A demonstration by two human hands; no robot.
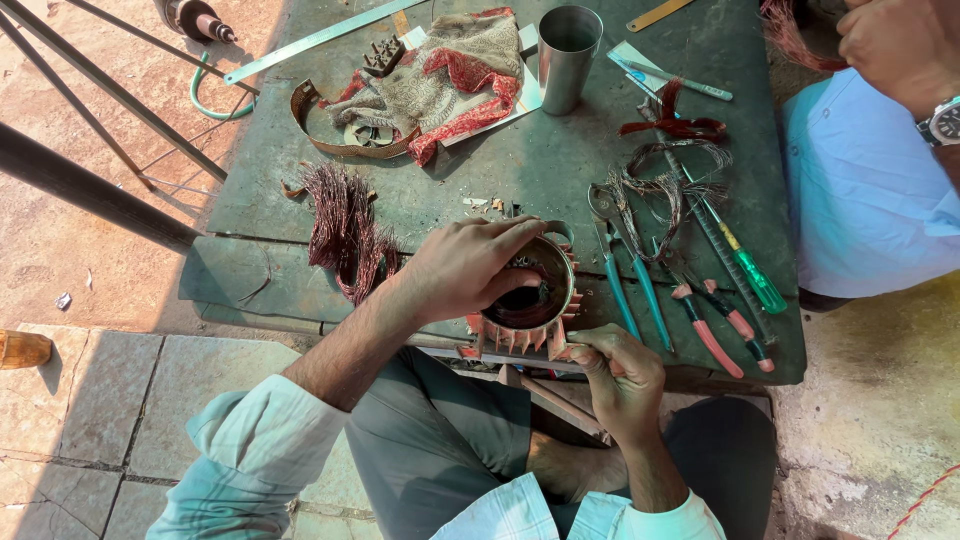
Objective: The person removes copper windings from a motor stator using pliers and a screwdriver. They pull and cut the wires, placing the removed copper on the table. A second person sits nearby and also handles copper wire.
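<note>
Your left hand (462, 268) is clamped over the top rim of the round, slotted metal motor stator core with orange fins (527, 300), sitting at the near edge of the green worktable (520, 170), while your right hand (618, 375) pinches its fins at about 5 o'clock. I'd guess that lump is heavy and rigid, with sharp-ish fins and slots, so hold it by the outer rim, not by anything thin inside. Your fingers cover the bore at 10 o'clock, so I can't make out what's in there, and the bundle of loose copper wire (345, 225) sits at 9 o'clock.
</note>
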